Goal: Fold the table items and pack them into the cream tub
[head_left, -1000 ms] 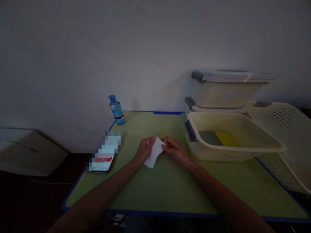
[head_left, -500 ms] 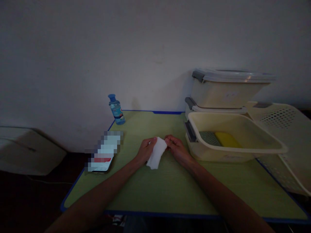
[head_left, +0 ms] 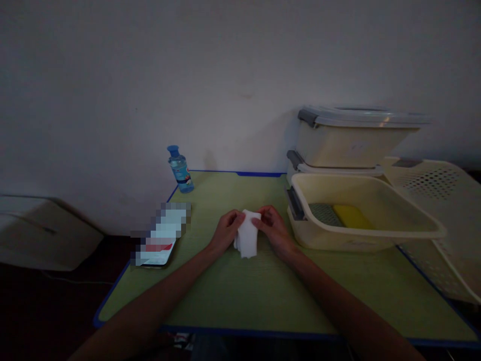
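Note:
A small white folded cloth or tissue (head_left: 248, 238) hangs between my two hands, over the middle of the green table (head_left: 240, 296). My left hand (head_left: 226, 229) pinches its upper left corner between thumb and fingers. On the other side, my right hand (head_left: 275, 228) grips the upper right edge, its thumb lying on the front face. The lower end hangs down in layers. Whether it is cloth or paper I cannot tell. The fingers behind it are partly hidden.
A phone (head_left: 160, 255), partly pixelated, lies at the left. Behind it stands a blue bottle (head_left: 181, 173). At the right, an open cream bin (head_left: 338, 239) holds a yellow item (head_left: 351, 216) and a grey one (head_left: 325, 214). Lidded boxes (head_left: 349, 145) are stacked behind; a perforated basket (head_left: 447, 215) is far right.
The white piece has turned more upright and shifted slightly right. My right thumb has come onto its front face, and a second layer now shows at its lower left.

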The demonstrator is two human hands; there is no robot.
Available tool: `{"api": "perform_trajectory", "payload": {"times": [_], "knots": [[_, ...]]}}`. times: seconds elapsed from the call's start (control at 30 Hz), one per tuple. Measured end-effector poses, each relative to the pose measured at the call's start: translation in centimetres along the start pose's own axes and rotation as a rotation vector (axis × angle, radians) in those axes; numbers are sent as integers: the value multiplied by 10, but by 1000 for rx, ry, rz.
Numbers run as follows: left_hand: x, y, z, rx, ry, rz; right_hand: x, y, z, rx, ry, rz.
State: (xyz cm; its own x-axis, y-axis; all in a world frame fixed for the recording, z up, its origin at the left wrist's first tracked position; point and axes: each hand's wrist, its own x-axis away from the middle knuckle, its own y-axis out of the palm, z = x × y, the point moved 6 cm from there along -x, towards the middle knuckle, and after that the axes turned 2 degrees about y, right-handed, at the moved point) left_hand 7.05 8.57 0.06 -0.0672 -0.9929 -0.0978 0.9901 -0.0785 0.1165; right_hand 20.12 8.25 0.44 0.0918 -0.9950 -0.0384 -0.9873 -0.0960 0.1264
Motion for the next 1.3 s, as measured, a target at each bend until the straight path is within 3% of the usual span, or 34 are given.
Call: {"api": "perform_trajectory", "payload": {"times": [0.23,0.47,0.63,0.93,1.1,1.3], "knots": [[-1,2,-11,153,-90,-29,1,2,4,-106,60,-48],[-3,-6,-5,120,-17,61,14,21,8,140,72,-175],[-4,-8,-3,160,-35,114,15,22,7,173,55,-168],[-7,-6,1,207,-67,-99,19,21,4,183,44,-169],[-6,-9,1,238,-123,-104,23,21,1,176,29,-182],[-3,-11,5,328,-284,-112,29,23,-13,172,60,-182]]}}
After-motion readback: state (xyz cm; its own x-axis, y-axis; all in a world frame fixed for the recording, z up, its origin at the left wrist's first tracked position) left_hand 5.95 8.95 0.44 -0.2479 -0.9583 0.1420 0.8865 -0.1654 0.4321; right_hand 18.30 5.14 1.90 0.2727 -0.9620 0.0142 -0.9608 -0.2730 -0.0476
